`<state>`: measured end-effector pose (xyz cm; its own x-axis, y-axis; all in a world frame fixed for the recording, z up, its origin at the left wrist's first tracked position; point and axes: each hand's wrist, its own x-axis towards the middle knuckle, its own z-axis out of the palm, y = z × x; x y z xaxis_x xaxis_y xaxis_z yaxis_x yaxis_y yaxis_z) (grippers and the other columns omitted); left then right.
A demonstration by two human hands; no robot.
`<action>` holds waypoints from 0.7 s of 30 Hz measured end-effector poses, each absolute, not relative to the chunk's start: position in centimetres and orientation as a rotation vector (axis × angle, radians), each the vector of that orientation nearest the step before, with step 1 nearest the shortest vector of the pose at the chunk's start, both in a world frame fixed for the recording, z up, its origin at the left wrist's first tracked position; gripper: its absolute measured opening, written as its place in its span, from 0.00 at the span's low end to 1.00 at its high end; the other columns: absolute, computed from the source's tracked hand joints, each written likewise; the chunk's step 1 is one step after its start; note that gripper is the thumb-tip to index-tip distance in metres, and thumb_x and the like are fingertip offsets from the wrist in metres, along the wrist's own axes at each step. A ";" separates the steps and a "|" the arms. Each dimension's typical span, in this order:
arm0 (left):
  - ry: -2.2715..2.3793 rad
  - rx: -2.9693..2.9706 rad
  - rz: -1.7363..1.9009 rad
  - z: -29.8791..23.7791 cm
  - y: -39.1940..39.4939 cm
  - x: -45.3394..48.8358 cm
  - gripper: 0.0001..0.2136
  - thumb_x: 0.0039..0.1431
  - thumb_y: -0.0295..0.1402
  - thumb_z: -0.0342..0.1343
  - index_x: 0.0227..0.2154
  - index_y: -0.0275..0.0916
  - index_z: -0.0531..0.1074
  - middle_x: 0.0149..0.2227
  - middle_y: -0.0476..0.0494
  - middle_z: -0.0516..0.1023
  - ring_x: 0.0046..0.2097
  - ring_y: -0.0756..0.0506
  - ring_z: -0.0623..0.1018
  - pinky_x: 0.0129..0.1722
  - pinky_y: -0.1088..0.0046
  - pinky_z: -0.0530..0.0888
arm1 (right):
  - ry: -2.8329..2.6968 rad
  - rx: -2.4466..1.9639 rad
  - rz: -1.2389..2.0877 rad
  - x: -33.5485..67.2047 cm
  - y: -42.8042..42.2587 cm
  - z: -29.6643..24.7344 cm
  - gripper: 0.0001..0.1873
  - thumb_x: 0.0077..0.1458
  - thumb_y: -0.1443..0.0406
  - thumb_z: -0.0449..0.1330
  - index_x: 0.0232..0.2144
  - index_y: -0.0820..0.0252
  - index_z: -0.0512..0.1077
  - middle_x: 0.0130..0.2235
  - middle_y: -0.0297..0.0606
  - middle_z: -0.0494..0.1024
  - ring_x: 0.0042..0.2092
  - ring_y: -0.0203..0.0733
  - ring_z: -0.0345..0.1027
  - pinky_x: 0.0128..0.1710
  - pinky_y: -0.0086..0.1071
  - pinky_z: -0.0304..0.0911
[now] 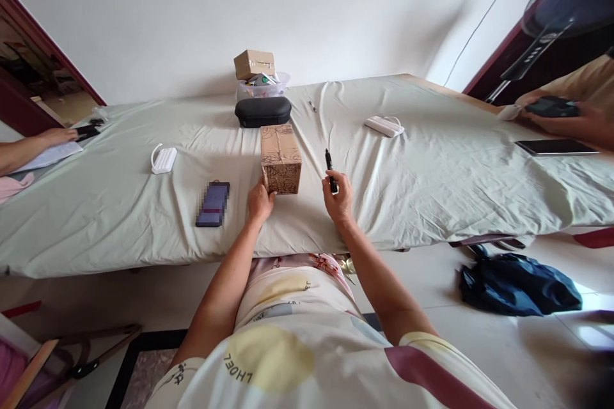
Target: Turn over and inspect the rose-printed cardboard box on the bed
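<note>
A small cardboard box (282, 177) with dark scribbled lines on its faces sits on the cloth-covered table in front of me. My left hand (261, 202) grips its lower left edge, the thumb at the near bottom corner and the other fingers partly hidden along the side. To the right of the box, my right hand (338, 197) is closed around a black marker pen (329, 160), apart from the box. The marker's upper end points away from me. Left of my left hand lies a phone (213, 204) with its screen blurred out.
Behind the box are a black zip case (263, 112), a plastic basket (283, 84) and another carton (254, 64). White corded blocks (164, 160) lie left and right. A thin pen (313, 106) lies farther back. Other people's hands (60, 137) show at both sides, with a dark tablet (556, 147) at right.
</note>
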<state>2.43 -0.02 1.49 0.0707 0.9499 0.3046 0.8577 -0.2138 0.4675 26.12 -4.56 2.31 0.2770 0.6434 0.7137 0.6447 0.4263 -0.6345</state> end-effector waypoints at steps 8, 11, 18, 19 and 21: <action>1.872 2.132 0.827 1.9 -0.5 2.8 0.19 0.66 0.31 0.57 0.58 0.36 0.67 0.58 0.31 0.78 0.62 0.36 0.77 0.62 0.60 0.70 | -1.861 -1.100 -0.112 23.7 -6.4 1.7 0.16 0.71 0.56 0.52 0.49 0.50 0.78 0.42 0.45 0.78 0.46 0.51 0.72 0.50 0.48 0.68; 1.834 2.115 0.851 2.1 -0.5 2.7 0.21 0.65 0.30 0.57 0.60 0.38 0.65 0.56 0.34 0.80 0.59 0.37 0.79 0.60 0.62 0.71 | -1.969 -1.056 -0.138 23.2 -6.3 1.8 0.17 0.72 0.58 0.51 0.51 0.50 0.78 0.43 0.45 0.79 0.46 0.49 0.72 0.49 0.45 0.66; 1.846 2.113 0.839 2.5 -0.7 2.7 0.23 0.65 0.31 0.58 0.62 0.37 0.64 0.56 0.33 0.80 0.60 0.36 0.78 0.60 0.62 0.71 | -2.028 -1.025 -0.131 23.6 -6.5 1.9 0.16 0.71 0.57 0.53 0.49 0.53 0.79 0.37 0.42 0.79 0.40 0.46 0.72 0.48 0.44 0.65; 1.844 2.119 0.839 2.4 -0.7 2.7 0.23 0.65 0.31 0.58 0.62 0.37 0.64 0.56 0.33 0.80 0.60 0.36 0.78 0.60 0.62 0.71 | -2.000 -1.019 -0.144 23.7 -6.5 1.9 0.15 0.71 0.57 0.54 0.48 0.53 0.79 0.35 0.40 0.79 0.38 0.45 0.72 0.47 0.44 0.66; 1.841 2.128 0.848 2.3 -0.7 2.7 0.23 0.65 0.30 0.59 0.61 0.36 0.65 0.55 0.32 0.80 0.59 0.36 0.79 0.59 0.62 0.71 | -1.914 -0.988 -0.174 24.1 -6.7 2.0 0.14 0.70 0.58 0.55 0.45 0.55 0.78 0.31 0.37 0.79 0.34 0.43 0.72 0.44 0.42 0.67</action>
<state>2.71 -0.71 2.32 0.0585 0.9559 0.2877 0.8399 -0.2029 0.5034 24.11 -6.68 1.96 -0.2314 0.5633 0.7932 0.6969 0.6649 -0.2688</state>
